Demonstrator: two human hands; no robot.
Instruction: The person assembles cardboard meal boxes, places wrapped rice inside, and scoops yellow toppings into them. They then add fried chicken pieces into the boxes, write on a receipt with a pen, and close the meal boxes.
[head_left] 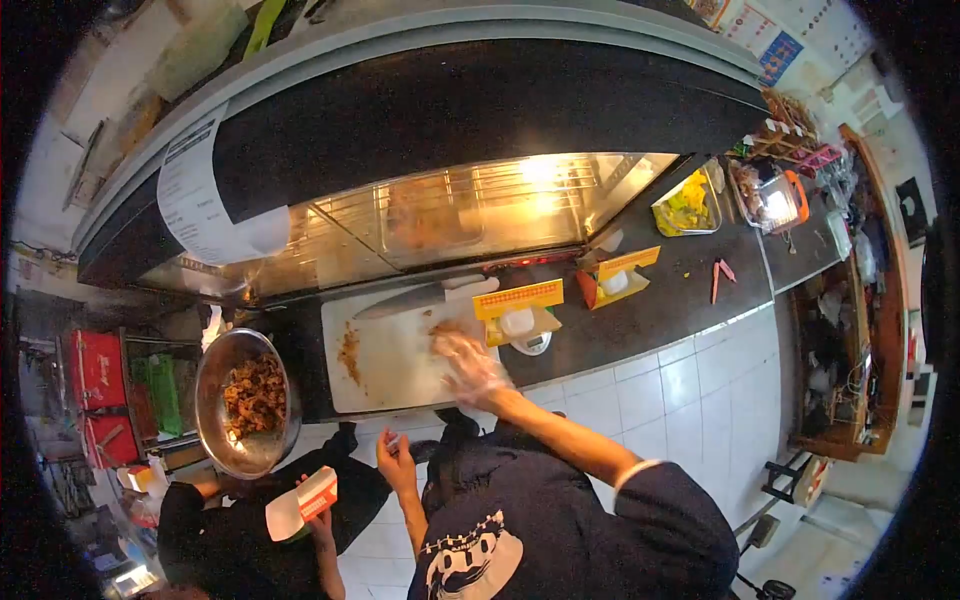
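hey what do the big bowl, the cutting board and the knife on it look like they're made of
The bowl looks like stainless steel, shiny, with bright reflections on its grey wall. The board seems white plastic, smooth: no wood grain shows. The knife has a grey blade, probably steel with a dull sheen; its pale handle could be plastic, too small to be sure.

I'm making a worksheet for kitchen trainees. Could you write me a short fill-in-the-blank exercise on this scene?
1. The right hand is over a cutting board that is coloured ____.
2. The knife lies with its pointed tip toward the picture's ____ side.
3. Of the metal bowl and the cutting board, brown food shows on or in ____.

Missing words: white; left; both.
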